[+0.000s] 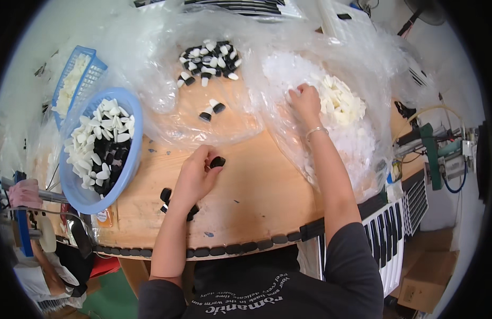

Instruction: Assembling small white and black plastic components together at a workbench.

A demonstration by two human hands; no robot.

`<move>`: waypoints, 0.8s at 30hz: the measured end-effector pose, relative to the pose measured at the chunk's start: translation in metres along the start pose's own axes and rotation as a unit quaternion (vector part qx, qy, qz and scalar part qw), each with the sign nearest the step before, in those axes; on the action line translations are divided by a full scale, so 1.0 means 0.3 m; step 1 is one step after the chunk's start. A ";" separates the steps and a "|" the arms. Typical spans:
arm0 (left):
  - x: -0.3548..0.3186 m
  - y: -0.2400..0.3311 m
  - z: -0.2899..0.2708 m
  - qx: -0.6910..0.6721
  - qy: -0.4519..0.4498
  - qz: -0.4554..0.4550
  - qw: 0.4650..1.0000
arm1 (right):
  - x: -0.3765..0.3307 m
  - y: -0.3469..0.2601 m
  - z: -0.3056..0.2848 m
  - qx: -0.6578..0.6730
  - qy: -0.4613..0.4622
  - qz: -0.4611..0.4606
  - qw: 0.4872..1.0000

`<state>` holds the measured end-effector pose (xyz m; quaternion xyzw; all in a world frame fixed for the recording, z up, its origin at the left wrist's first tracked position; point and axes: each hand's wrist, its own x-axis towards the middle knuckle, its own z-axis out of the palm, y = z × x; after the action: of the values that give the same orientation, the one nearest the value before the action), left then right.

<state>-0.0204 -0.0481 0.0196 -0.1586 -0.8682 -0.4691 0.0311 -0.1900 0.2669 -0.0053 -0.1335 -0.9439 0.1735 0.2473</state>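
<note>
My left hand (197,173), over the middle of the wooden table (246,196), pinches a small black cap-like piece (218,162) between thumb and fingers. Farther right, my right hand (306,105) is in an open clear plastic bag (288,133). Its fingertips are drawn together at a heap of small translucent white pieces (288,68); what they hold is too small to make out. Right beside that hand lies a pile of cream-white flat pieces (342,101). A few loose black pieces (165,195) rest near my left forearm, which partly hides some of them.
Left stands a blue basin (138,149) of white and black pieces, with a blue basket (98,69) behind it. Black-and-white pieces (210,58) lie heaped on plastic sheeting at the back. Black blocks (232,249) line the table's front edge. A metal-and-green fixture (429,154) stands right.
</note>
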 end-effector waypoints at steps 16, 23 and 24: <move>0.007 0.029 0.035 -0.097 0.044 0.067 0.992 | -0.383 -0.242 -0.316 0.402 -0.226 -0.220 0.860; 0.012 0.030 0.065 -0.082 0.060 0.072 0.992 | -0.534 -0.294 -0.301 0.406 -0.207 -0.272 0.847; 0.011 0.031 0.065 -0.082 0.059 0.070 0.992 | -0.543 -0.303 -0.301 0.408 -0.195 -0.277 0.848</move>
<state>-0.0189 -0.0266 0.0168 -0.1931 -0.8101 -0.5440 0.1022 -0.0216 0.1533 0.0356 0.2827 -0.8145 0.4901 0.1283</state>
